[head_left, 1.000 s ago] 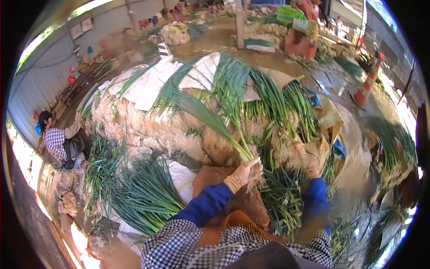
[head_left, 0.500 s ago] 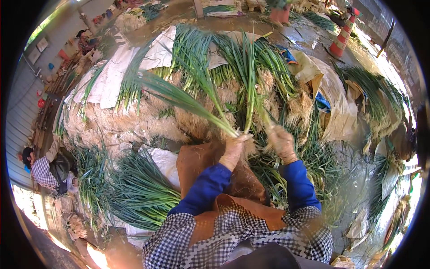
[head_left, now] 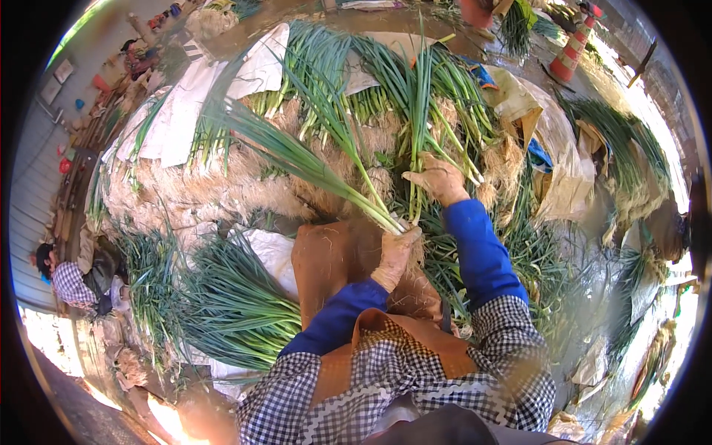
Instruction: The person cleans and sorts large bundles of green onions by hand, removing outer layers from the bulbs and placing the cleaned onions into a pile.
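Observation:
My left hand [head_left: 399, 252], in the middle, is closed round the root ends of several green onions [head_left: 319, 172]. Their long leaves fan out to the upper left and straight up. Just above it, my right hand [head_left: 439, 182] curls its fingers and thumb around the upright green onion stalks [head_left: 420, 96] that run down to the left hand. Beyond both hands lies a broad heap of green onions [head_left: 319, 63], their pale roots [head_left: 193, 194] facing me. A brown apron [head_left: 326, 256] covers my lap.
A sheaf of green onions [head_left: 230, 311] lies at my left on white sheeting [head_left: 267, 256]. Loose leaves [head_left: 523, 252] litter the right side. Another person [head_left: 74, 282] sits far left. A red-and-white cone [head_left: 571, 55] stands at the far right.
My right hand has moved up and slightly left, from beside the left hand onto the upright stalks. My left hand has shifted slightly right and down, still holding the green onions.

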Demonstrator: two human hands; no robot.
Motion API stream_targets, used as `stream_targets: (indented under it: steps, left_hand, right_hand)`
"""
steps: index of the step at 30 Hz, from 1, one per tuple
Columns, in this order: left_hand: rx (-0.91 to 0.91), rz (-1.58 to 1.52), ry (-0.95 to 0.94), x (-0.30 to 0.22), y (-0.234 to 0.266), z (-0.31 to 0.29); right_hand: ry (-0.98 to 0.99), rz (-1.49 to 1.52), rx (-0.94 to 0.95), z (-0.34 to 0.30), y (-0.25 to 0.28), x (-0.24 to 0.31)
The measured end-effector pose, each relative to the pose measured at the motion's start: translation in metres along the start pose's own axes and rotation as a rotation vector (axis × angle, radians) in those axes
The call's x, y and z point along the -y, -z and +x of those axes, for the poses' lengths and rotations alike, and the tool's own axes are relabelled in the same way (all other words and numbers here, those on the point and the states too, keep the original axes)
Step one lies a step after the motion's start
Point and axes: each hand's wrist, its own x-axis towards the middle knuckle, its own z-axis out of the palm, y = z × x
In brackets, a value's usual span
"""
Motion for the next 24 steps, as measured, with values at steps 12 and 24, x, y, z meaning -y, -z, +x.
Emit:
stream_targets:
  steps: [12,24]
  left_hand:
    - [0.022,-0.061,0.013,-0.001,0.012,0.005]
    - [0.173,-0.013,0.061,0.001,-0.002,-0.013]
  right_hand:
    - [-0.068,1.431,0.811,-0.13,0.0,-0.029]
    - [-0.193,0.651,-0.116,0.024,-0.08,-0.059]
